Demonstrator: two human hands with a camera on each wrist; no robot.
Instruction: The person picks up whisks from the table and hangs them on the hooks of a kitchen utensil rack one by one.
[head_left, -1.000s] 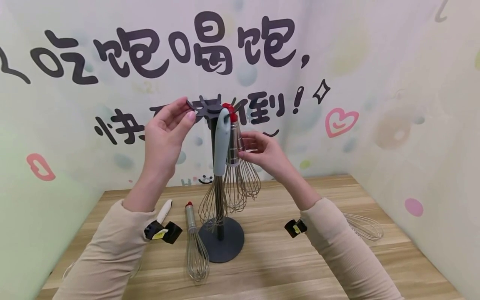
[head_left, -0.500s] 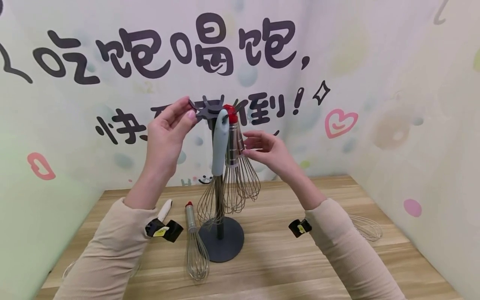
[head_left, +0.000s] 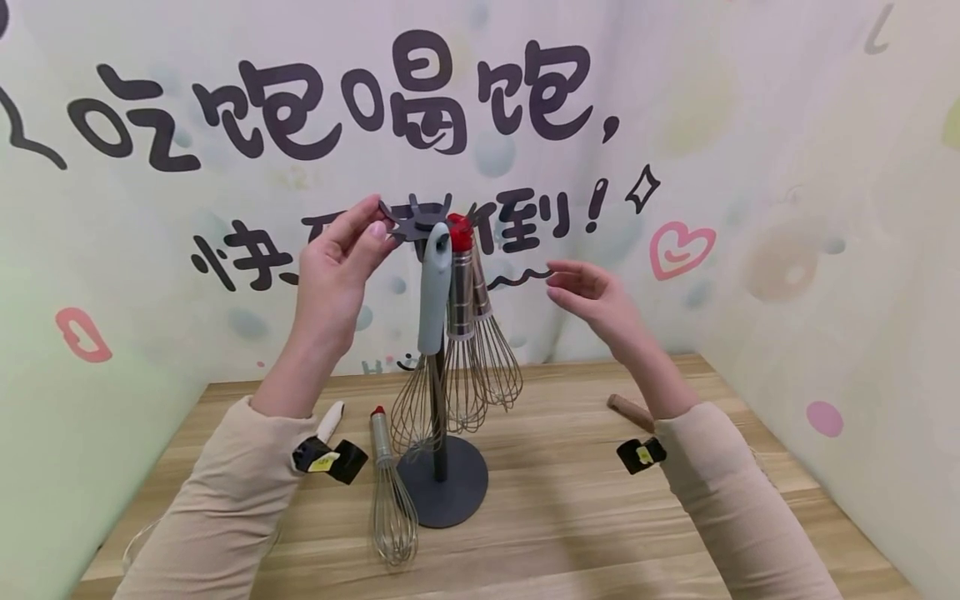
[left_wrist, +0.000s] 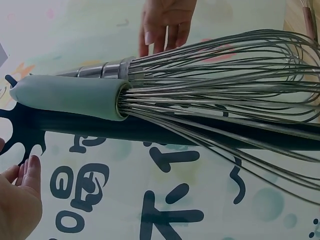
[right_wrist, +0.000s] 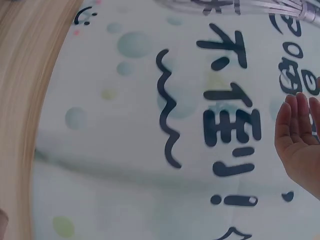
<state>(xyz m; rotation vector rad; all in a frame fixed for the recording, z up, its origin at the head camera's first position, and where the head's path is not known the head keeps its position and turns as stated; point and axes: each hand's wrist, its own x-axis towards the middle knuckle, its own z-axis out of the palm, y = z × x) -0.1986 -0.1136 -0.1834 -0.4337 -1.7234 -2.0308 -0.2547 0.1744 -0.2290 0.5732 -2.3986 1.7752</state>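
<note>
A dark grey stand with a ring of hooks (head_left: 416, 225) rises from a round base (head_left: 450, 492). My left hand (head_left: 333, 271) pinches one hook at the left of its top between thumb and fingers. From the hooks hang a whisk with a pale blue handle (head_left: 433, 300) and two whisks with metal handles and red tops, the nearer metal handle (head_left: 461, 292) partly covering the other. My right hand (head_left: 596, 300) is apart from the whisks, off to their right, with fingers loosely bent and nothing in them. The right wrist view shows that hand (right_wrist: 300, 140) against the wall.
On the wooden table (head_left: 555, 508) a red-tipped metal whisk (head_left: 392, 500) lies left of the base. A white handle (head_left: 330, 421) shows behind my left sleeve, and a brown handle (head_left: 630, 411) beside my right wrist. The printed wall (head_left: 750, 125) stands close behind the stand.
My right hand has drawn back to the right, away from the metal-handled whisks, which stay hanging. The stand's top has tilted or shifted only slightly; my left hand keeps its hold on the hook.
</note>
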